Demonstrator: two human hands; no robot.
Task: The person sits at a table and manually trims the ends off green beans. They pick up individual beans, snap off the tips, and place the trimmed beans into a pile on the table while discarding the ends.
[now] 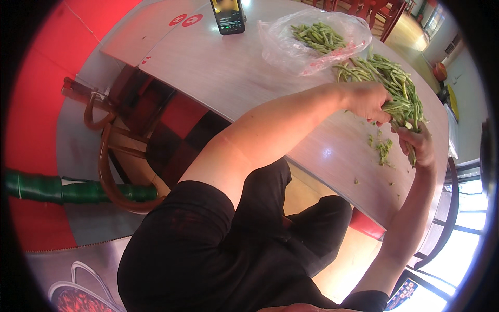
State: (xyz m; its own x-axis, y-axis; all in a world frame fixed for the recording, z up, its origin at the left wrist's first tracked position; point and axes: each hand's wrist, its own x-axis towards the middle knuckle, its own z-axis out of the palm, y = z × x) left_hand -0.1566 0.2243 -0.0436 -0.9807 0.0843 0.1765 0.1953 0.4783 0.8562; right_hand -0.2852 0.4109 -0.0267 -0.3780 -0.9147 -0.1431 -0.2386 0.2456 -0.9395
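Long green beans (393, 80) lie in a loose heap near the table's far right edge. My right hand (419, 142) is closed round a bunch of them, with the ends sticking out below the fingers. Just to its upper left, my left hand (370, 102) grips the same bunch with curled fingers; its fingertips are partly hidden. Shorter bean pieces (319, 37) rest in a crumpled clear plastic bag (278, 46) beyond my left hand. Small green scraps (384, 151) are scattered on the tabletop left of my right hand.
A phone (228, 17) with a lit screen stands at the far side of the pale table (202, 66). Wooden chairs are at the left (104, 167) and beyond the table (358, 11). A curved dark chair back (452, 218) borders the right side.
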